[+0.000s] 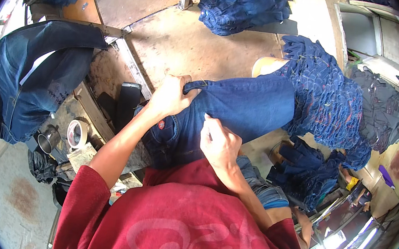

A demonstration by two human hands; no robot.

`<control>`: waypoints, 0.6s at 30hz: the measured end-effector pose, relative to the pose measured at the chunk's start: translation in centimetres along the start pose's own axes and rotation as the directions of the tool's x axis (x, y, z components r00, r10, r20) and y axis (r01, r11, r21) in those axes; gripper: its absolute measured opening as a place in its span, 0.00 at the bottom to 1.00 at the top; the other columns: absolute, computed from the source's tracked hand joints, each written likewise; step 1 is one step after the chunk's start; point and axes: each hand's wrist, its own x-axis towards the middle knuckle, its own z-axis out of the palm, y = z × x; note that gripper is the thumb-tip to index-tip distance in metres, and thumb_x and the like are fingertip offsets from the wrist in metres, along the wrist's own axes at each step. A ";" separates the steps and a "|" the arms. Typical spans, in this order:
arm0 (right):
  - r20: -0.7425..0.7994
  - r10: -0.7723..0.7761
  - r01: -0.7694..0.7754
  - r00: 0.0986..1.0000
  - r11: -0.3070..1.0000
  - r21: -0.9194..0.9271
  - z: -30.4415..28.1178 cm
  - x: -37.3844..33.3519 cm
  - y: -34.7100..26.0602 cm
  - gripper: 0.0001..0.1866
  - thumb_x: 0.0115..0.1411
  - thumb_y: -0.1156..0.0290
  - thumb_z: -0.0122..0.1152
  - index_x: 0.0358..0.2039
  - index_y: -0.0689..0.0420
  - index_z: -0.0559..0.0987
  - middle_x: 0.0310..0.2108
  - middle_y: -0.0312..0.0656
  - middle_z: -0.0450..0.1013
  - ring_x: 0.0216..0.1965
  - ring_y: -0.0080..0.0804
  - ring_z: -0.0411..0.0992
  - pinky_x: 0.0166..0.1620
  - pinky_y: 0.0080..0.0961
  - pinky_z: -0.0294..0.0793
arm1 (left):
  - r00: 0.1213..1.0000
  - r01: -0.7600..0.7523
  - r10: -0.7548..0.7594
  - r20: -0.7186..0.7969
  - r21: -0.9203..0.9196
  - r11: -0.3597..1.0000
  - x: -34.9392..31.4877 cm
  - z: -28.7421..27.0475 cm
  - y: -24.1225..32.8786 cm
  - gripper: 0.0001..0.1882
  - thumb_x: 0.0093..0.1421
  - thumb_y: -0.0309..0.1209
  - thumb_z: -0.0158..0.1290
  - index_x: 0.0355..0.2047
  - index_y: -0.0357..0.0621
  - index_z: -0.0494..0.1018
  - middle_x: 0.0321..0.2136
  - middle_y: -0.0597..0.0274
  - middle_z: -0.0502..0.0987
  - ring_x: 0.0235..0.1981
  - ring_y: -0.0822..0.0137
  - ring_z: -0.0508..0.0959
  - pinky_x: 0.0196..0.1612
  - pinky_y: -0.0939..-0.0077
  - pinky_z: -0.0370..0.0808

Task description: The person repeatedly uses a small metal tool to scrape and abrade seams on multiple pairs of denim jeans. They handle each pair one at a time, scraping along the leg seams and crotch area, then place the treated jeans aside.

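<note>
Dark blue jeans [247, 103] stretch out in front of me, with the waist end bunched close to my body and a leg reaching to the right. My left hand [172, 96] grips a fold of the denim along the far edge. Over the middle of the jeans is my right hand [221, 142], its fingers curled in a pinch against the cloth. Whatever lies between those fingertips is too small or hidden to make out. A round red patch [161, 124] shows on the waist part, below my left wrist.
Stacked blue denim [325, 97] stands right of the jeans, beside a dark grey garment pile [385, 110]. Another denim pile [241, 5] lies at the far side. At left, jeans [36, 74] hang over a support, near a tape roll [77, 134] and a metal cup [48, 140].
</note>
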 end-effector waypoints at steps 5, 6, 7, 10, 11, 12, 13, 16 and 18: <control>-0.013 -0.029 0.029 0.999 1.000 -0.004 -0.1 0.0 -0.2 0.03 0.65 0.71 0.69 0.39 0.50 0.84 0.17 0.37 0.77 0.18 0.35 0.80 0.22 0.34 0.78 | 1.000 0.022 -0.022 0.012 -0.006 1.000 0.0 0.0 0.0 0.17 0.65 0.37 0.67 0.33 0.31 0.80 0.18 0.38 0.77 0.20 0.47 0.81 0.31 0.54 0.78; -0.024 -0.021 0.022 0.999 0.999 0.035 -0.1 0.0 -0.3 0.03 0.65 0.71 0.69 0.39 0.50 0.84 0.17 0.38 0.77 0.18 0.36 0.80 0.22 0.34 0.78 | 1.000 0.018 -0.017 0.012 -0.010 1.000 0.0 -0.1 0.1 0.17 0.65 0.37 0.67 0.33 0.31 0.80 0.18 0.38 0.77 0.20 0.47 0.81 0.31 0.54 0.78; -0.023 -0.031 0.031 0.999 1.000 0.000 -0.1 0.1 -0.4 0.03 0.66 0.71 0.69 0.39 0.50 0.84 0.17 0.38 0.77 0.18 0.36 0.80 0.22 0.35 0.78 | 1.000 0.012 -0.012 0.010 -0.015 1.000 0.0 -0.1 0.2 0.17 0.65 0.37 0.67 0.34 0.31 0.80 0.18 0.38 0.77 0.20 0.48 0.80 0.31 0.54 0.78; 0.000 -0.027 0.027 1.000 0.998 -0.053 -0.2 0.1 -1.0 0.01 0.66 0.72 0.69 0.37 0.50 0.83 0.18 0.38 0.77 0.18 0.37 0.79 0.22 0.35 0.77 | 0.993 0.091 -0.091 0.070 -0.005 0.996 0.0 -0.4 0.6 0.15 0.64 0.36 0.67 0.37 0.31 0.82 0.22 0.36 0.80 0.26 0.43 0.84 0.37 0.53 0.81; 0.001 -0.017 0.017 1.000 0.999 -0.042 -0.3 0.1 -1.2 0.03 0.66 0.73 0.70 0.34 0.51 0.83 0.18 0.39 0.77 0.18 0.37 0.79 0.23 0.35 0.77 | 0.988 0.125 -0.125 0.095 0.006 0.992 0.0 -0.5 0.7 0.15 0.63 0.35 0.67 0.38 0.31 0.84 0.24 0.35 0.82 0.29 0.41 0.87 0.40 0.52 0.83; -0.041 -0.022 0.021 0.999 1.000 -0.023 -0.3 0.1 -1.4 0.05 0.66 0.74 0.71 0.32 0.52 0.82 0.18 0.40 0.77 0.18 0.37 0.78 0.23 0.35 0.76 | 0.990 0.110 -0.110 0.086 0.005 0.994 0.0 -0.6 0.8 0.15 0.63 0.35 0.67 0.38 0.31 0.83 0.24 0.35 0.82 0.29 0.41 0.86 0.40 0.52 0.83; -0.016 -0.009 0.009 1.000 1.000 -0.015 -0.4 0.2 -1.5 0.05 0.65 0.74 0.71 0.32 0.52 0.82 0.18 0.40 0.77 0.18 0.38 0.79 0.23 0.35 0.76 | 0.992 0.097 -0.097 0.079 0.003 0.995 0.1 -0.7 0.8 0.15 0.63 0.35 0.67 0.37 0.31 0.83 0.24 0.35 0.82 0.28 0.40 0.86 0.39 0.52 0.83; 0.001 -0.002 0.002 1.000 1.000 0.003 -0.6 0.4 -1.6 0.03 0.65 0.75 0.71 0.34 0.53 0.84 0.20 0.40 0.78 0.19 0.37 0.79 0.24 0.34 0.77 | 0.994 0.088 -0.087 0.072 -0.008 0.996 0.1 -0.8 1.1 0.15 0.63 0.34 0.66 0.36 0.30 0.83 0.24 0.35 0.82 0.28 0.41 0.86 0.38 0.52 0.83; 0.025 -0.012 0.013 1.000 1.000 -0.024 -0.8 0.7 -1.5 0.03 0.64 0.75 0.71 0.36 0.54 0.84 0.21 0.40 0.79 0.20 0.36 0.80 0.24 0.33 0.77 | 0.993 0.089 -0.088 0.075 -0.006 0.996 0.1 -0.8 1.1 0.15 0.63 0.34 0.66 0.36 0.30 0.83 0.23 0.35 0.82 0.27 0.41 0.86 0.38 0.52 0.83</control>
